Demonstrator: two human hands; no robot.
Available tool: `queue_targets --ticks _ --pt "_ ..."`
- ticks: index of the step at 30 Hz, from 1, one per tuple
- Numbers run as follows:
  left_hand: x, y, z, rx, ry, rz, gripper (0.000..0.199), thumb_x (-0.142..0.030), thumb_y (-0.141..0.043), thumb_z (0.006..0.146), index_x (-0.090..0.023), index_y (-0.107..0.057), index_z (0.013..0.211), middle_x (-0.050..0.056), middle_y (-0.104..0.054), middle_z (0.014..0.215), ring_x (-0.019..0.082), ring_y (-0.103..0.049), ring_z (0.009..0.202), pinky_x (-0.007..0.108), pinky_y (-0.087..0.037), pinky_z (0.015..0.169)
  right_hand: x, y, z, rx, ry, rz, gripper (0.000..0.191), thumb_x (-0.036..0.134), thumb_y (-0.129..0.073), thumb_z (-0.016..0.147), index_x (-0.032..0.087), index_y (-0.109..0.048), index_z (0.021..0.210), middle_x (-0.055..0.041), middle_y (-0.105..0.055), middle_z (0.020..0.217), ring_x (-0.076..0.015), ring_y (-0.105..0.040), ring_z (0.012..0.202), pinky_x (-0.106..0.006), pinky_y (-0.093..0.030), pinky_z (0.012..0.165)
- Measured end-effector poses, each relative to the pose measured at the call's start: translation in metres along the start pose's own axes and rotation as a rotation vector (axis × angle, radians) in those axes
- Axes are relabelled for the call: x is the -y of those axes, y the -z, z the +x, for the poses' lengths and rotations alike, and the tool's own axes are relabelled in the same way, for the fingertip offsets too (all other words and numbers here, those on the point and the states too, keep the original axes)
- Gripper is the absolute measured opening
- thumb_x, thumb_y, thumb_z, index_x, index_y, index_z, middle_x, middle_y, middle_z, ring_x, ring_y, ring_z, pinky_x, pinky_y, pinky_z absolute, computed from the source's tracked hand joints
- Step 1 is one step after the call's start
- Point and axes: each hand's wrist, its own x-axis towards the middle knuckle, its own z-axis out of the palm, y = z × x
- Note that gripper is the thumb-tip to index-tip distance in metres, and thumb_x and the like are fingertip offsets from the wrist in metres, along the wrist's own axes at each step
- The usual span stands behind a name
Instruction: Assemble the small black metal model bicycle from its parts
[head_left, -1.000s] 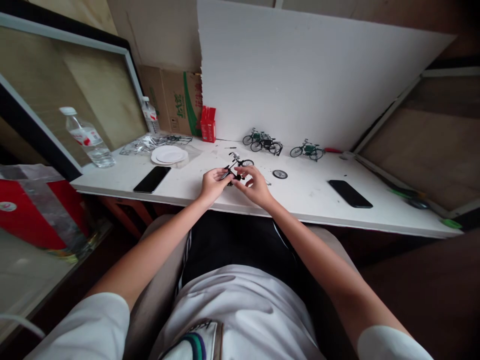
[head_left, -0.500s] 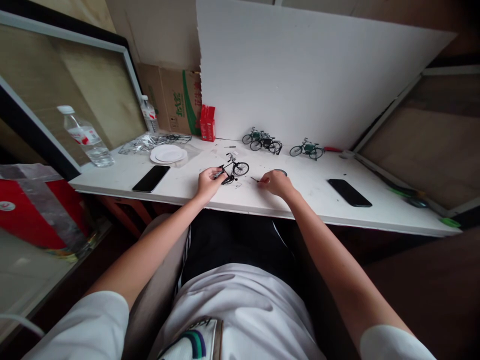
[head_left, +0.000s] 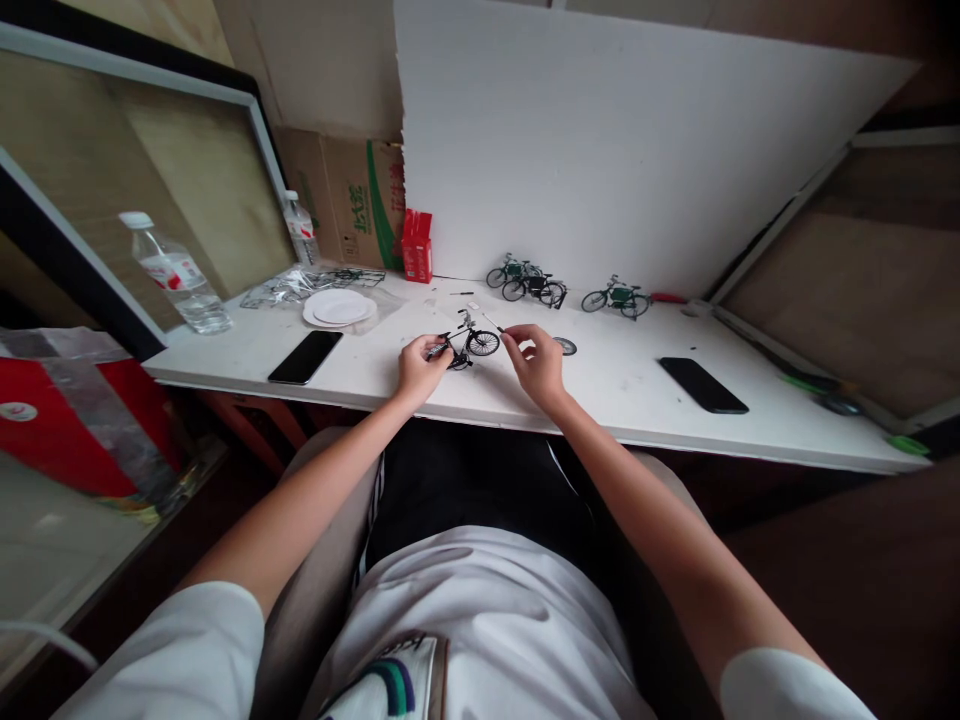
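Observation:
Near the front edge of the white table (head_left: pixel 600 400), my left hand (head_left: pixel 422 368) grips the rear of a small black model bicycle (head_left: pixel 482 342), its front wheel pointing right. My right hand (head_left: pixel 534 360) pinches a thin screwdriver-like tool (head_left: pixel 491 322) between thumb and fingers. The tool's tip points up and left, close to the handlebar; whether they touch I cannot tell. Just right of my right hand, a loose small wheel (head_left: pixel 565 346) lies flat on the table.
Several model bicycles (head_left: pixel 615 298) stand along the back board. Phones lie at left (head_left: pixel 306 357) and right (head_left: pixel 703 385). White plates (head_left: pixel 337 308), plastic-wrapped parts (head_left: pixel 289 288), a red box (head_left: pixel 417 246) and water bottles (head_left: pixel 180 280) occupy the left and back.
My right hand has moved left and slightly up, bringing the thin tool near the bicycle and uncovering the loose wheel. My left hand keeps its hold on the bicycle.

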Motion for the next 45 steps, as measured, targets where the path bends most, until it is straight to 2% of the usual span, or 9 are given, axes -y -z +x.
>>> queue_targets --ticks 2,5,9,13,19,24,40,45 --pt "0.002 0.000 0.000 0.000 -0.006 0.007 0.025 -0.024 -0.086 0.074 -0.016 -0.074 0.094 0.012 -0.078 0.100 0.023 -0.073 0.097 0.034 -0.057 0.092 0.010 -0.004 -0.004 -0.026 0.080 0.067 0.037 0.053 -0.061 0.104 0.023 -0.078 0.117 -0.0116 -0.077 0.112 -0.0239 -0.071 0.095 -0.037 -0.061 0.078" --pt "0.002 -0.001 0.000 0.010 0.003 0.003 0.027 -0.027 -0.088 0.074 -0.016 -0.074 0.095 0.013 -0.079 0.101 0.024 -0.074 0.098 0.035 -0.058 0.093 0.017 -0.011 -0.009 0.010 0.107 0.089 0.039 0.054 -0.059 0.104 0.026 -0.080 0.122 -0.0117 -0.075 0.111 -0.0249 -0.070 0.097 -0.038 -0.062 0.077" --pt "-0.001 -0.001 -0.003 0.049 0.003 0.021 0.030 -0.030 -0.088 0.076 -0.015 -0.077 0.099 0.014 -0.081 0.103 0.026 -0.075 0.098 0.036 -0.058 0.094 0.012 -0.022 -0.015 0.102 0.107 0.024 0.038 0.050 -0.058 0.105 0.024 -0.082 0.118 -0.0110 -0.076 0.103 -0.0242 -0.070 0.090 -0.039 -0.062 0.078" --pt "-0.003 -0.002 -0.007 0.078 -0.042 0.079 0.028 -0.030 -0.085 0.080 -0.014 -0.080 0.102 0.015 -0.082 0.104 0.026 -0.077 0.095 0.036 -0.059 0.090 0.005 -0.028 -0.018 0.105 0.107 -0.076 0.035 0.046 -0.060 0.104 0.021 -0.083 0.112 -0.0102 -0.075 0.093 -0.0238 -0.066 0.083 -0.040 -0.058 0.082" --pt "0.004 -0.002 -0.010 0.073 -0.174 0.216 0.028 -0.030 -0.080 0.086 -0.014 -0.083 0.108 0.015 -0.083 0.105 0.025 -0.077 0.090 0.036 -0.061 0.086 0.005 -0.029 -0.019 0.064 0.142 -0.128 0.025 0.038 -0.062 0.101 0.022 -0.081 0.105 -0.0088 -0.071 0.086 -0.0250 -0.064 0.086 -0.039 -0.054 0.077" --pt "0.006 -0.002 -0.009 0.067 -0.267 0.245 0.024 -0.027 -0.079 0.087 -0.014 -0.084 0.107 0.014 -0.083 0.106 0.024 -0.078 0.094 0.035 -0.061 0.085 0.004 -0.030 -0.019 0.027 0.188 -0.127 0.019 0.033 -0.064 0.100 0.022 -0.079 0.101 -0.0076 -0.070 0.083 -0.0247 -0.062 0.084 -0.039 -0.053 0.075" --pt "0.005 -0.001 -0.009 0.081 -0.342 0.269 0.023 -0.025 -0.080 0.087 -0.014 -0.083 0.107 0.013 -0.082 0.105 0.021 -0.076 0.089 0.031 -0.059 0.077 0.004 -0.029 -0.019 -0.002 0.232 -0.067 0.022 0.035 -0.064 0.102 0.021 -0.081 0.107 -0.0084 -0.068 0.087 -0.0212 -0.060 0.074 -0.038 -0.055 0.072" --pt "0.000 -0.001 -0.012 0.089 -0.373 0.292 0.022 -0.023 -0.079 0.088 -0.015 -0.083 0.108 0.013 -0.081 0.106 0.021 -0.077 0.092 0.031 -0.061 0.077 0.003 -0.028 -0.019 0.015 0.228 -0.091 0.026 0.040 -0.061 0.105 0.023 -0.081 0.109 -0.0082 -0.066 0.083 -0.0234 -0.061 0.077 -0.041 -0.055 0.075"
